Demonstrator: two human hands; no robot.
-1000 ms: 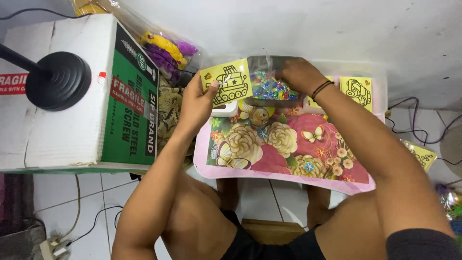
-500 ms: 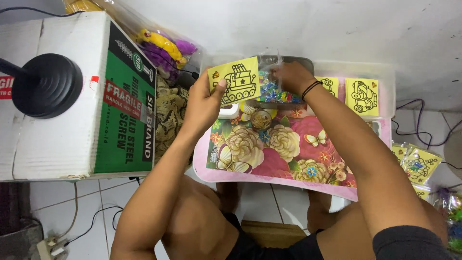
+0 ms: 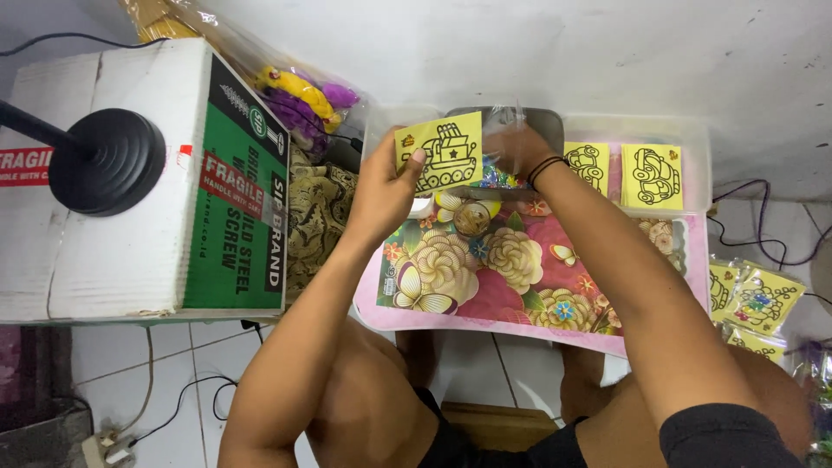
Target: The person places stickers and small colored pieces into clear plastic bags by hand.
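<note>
Here, over a floral table [image 3: 485, 299], the left hand [image 3: 386, 186] pinches a yellow tank card [image 3: 440, 156] w/ thumb on its face while the right hand [image 3: 511, 146] grips a clear plastic sleeve [image 3: 507, 121] beside it, apparently mid-bagging, w/ the card's edge needing to meet the sleeve's mouth.

right hand [image 3: 513, 149]: fingers hidden behind yellow card [image 3: 439, 152] and clear bag [image 3: 503, 130] | bag contents blurred | packets [image 3: 756, 303] at tabletop's right edge: partly cut off | lamp arm [image 3: 26, 126]: cut off left
</note>
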